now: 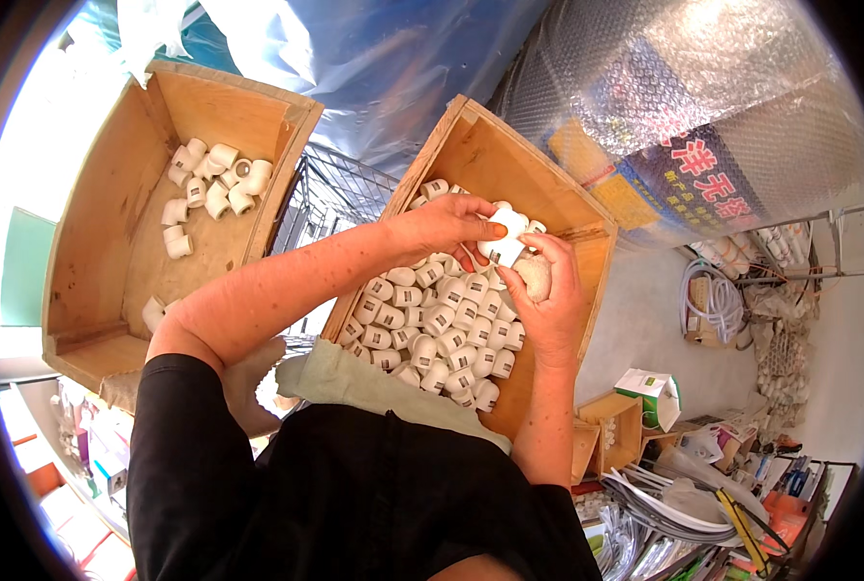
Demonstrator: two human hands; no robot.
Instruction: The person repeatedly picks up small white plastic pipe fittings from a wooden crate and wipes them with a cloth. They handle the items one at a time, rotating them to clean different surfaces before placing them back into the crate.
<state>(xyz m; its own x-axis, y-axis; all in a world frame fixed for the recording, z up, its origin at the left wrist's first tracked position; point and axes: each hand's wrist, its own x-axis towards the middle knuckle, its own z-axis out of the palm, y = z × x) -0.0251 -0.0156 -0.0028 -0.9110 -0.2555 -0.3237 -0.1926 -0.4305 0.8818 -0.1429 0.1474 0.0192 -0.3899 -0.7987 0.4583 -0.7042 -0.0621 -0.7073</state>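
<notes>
Both of my hands are over a wooden box (475, 138) holding many white plastic pipe end caps (454, 319). Between my hands is a white plastic pipe fitting (506, 234) with a dark label on its side. My left hand (439, 226) reaches across from the left and grips the fitting with thumb and fingers; the thumb's tip looks orange. My right hand (557, 290) holds a wadded beige cloth or sponge (535, 277) in its palm. Its thumb and forefinger are at the right side of the fitting. My fingers partly cover the fitting, so its full shape is hidden.
A second wooden box (98, 254) to the left holds white elbow fittings (218, 174). A grey-green cloth (381, 392) drapes over the near box edge. Bubble wrap (766, 87) stands behind. Coiled hoses (715, 298) and small wooden boxes (621, 428) lie to the right.
</notes>
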